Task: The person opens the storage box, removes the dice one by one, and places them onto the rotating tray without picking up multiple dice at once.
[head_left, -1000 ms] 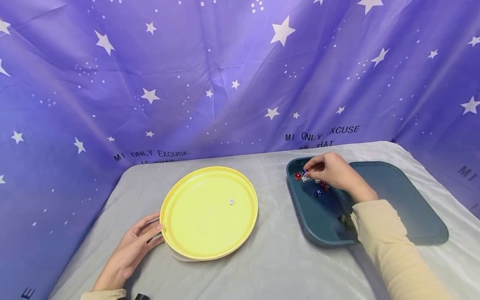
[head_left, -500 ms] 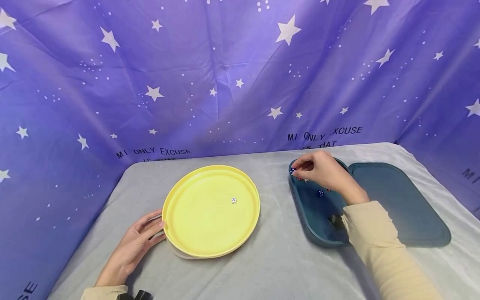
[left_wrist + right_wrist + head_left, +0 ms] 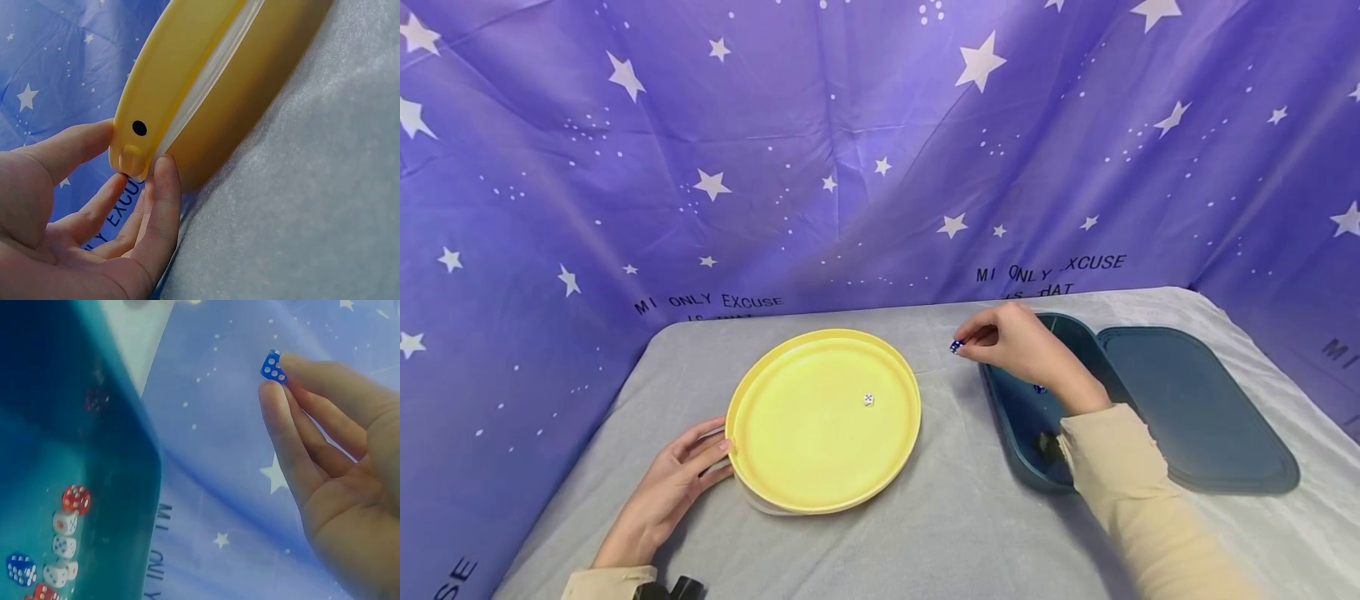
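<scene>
In the head view, my right hand [image 3: 1022,350] pinches a blue die [image 3: 956,346] with white pips between thumb and fingertips, just outside the left rim of the dark teal box [image 3: 1015,454]. The right wrist view shows that blue die [image 3: 273,367] close up at the fingertips. My left hand [image 3: 673,492] holds the left edge of a round yellow tray [image 3: 805,492]. Its thumb and fingers sit on either side of the rim, by a black dot and a small bump, in the left wrist view. One white die [image 3: 868,400] lies in the tray.
Inside the box, red [image 3: 76,500], white and blue dice [image 3: 22,569] lie by the wall; my right hand hides most in the head view. A flat teal lid [image 3: 1210,408] lies right of the box. A purple star-print curtain [image 3: 880,150] hangs behind the grey cloth-covered table [image 3: 947,517].
My right hand has lifted the blue die out of the teal box and carried it left past the rim. My left hand keeps its place at the tray's edge.
</scene>
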A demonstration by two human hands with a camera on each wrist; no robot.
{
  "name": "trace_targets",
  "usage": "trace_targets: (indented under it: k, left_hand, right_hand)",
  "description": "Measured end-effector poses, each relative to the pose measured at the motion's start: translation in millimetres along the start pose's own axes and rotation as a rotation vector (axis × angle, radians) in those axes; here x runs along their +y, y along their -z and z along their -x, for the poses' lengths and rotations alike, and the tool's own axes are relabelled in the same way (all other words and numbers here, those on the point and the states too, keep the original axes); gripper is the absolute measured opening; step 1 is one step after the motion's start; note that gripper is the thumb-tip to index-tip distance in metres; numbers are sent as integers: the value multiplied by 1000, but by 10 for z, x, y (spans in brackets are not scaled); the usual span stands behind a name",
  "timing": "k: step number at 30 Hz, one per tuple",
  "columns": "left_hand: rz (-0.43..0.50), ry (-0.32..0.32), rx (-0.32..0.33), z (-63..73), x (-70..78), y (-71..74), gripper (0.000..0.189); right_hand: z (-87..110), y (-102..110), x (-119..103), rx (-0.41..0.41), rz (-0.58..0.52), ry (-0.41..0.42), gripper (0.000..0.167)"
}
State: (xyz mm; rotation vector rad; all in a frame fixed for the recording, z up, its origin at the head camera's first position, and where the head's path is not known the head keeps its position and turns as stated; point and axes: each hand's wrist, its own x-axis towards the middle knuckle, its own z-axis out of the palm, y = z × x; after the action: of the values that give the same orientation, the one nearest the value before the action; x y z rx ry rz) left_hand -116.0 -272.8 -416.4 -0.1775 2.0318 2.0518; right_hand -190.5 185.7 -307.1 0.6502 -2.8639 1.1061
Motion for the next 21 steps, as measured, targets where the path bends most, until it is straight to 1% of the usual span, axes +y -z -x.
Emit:
trace_targets:
  k: [3, 9, 14, 21]
  left_hand:
    - [1, -1, -10, 2, -1, 8, 59]
    - [19, -28, -24, 1, 1, 9, 58]
    - [13, -20, -17, -1, 7, -7, 59]
    - [12, -13, -18, 1, 6, 0, 59]
  right_hand:
    - [-32, -44, -43, -9, -2, 8, 12]
    - [-87, -120, -121, -17, -12, 33, 11]
    - [-120, -185, -169, -28, -17, 39, 10]
    - [-168, -280, -233, -64, -22, 39, 11]
